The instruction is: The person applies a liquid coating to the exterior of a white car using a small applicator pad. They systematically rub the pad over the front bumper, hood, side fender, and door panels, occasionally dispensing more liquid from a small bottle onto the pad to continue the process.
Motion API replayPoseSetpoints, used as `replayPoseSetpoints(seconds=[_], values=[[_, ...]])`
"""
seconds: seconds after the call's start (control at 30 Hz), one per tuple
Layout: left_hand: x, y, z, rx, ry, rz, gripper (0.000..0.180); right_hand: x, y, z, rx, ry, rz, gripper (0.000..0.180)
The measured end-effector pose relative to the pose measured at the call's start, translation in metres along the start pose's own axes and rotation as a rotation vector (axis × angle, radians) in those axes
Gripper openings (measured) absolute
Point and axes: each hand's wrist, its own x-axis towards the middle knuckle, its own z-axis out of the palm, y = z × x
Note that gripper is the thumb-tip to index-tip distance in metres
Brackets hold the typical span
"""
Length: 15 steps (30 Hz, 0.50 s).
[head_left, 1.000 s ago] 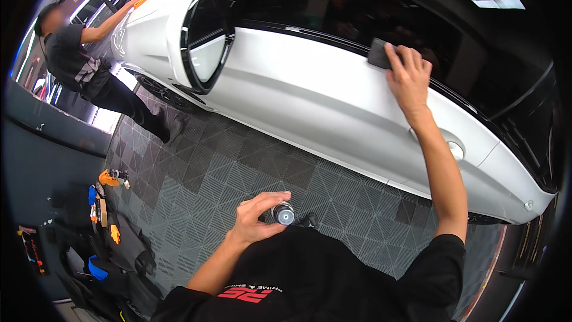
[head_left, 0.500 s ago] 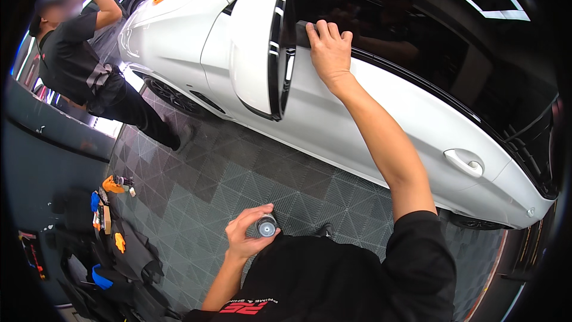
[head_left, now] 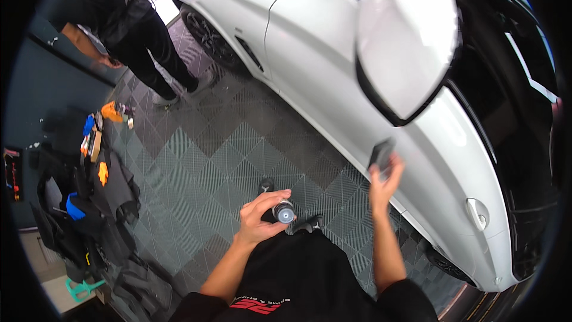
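Note:
My left hand grips a small dark bottle with a grey cap, held upright in front of my chest. My right hand holds a small dark applicator pad against the lower front door of a white car, just under the white side mirror. The door handle sits to the right of my right hand.
Another person in dark clothes stands at the upper left by the car's front wheel. A dark cart with orange and blue tools stands at the left. Grey tiled floor lies between the cart and the car.
My right hand with the pad has come down from the window edge to the door panel below the mirror. My view has swung toward the car's front. The left hand still holds the bottle.

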Motion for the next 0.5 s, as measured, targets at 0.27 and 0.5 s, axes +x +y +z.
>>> replayPoseSetpoints(seconds=[0.27, 0.5], values=[[-0.057, -0.177, 0.028, -0.164, -0.001, -0.245, 0.047, -0.247, 0.156, 0.089, 0.157, -0.197, 0.879, 0.051], [-0.110, -0.428, 0.050, -0.163, 0.164, -0.262, 0.044, -0.116, 0.320, 0.378, -0.236, 0.172, -0.246, 0.054]])
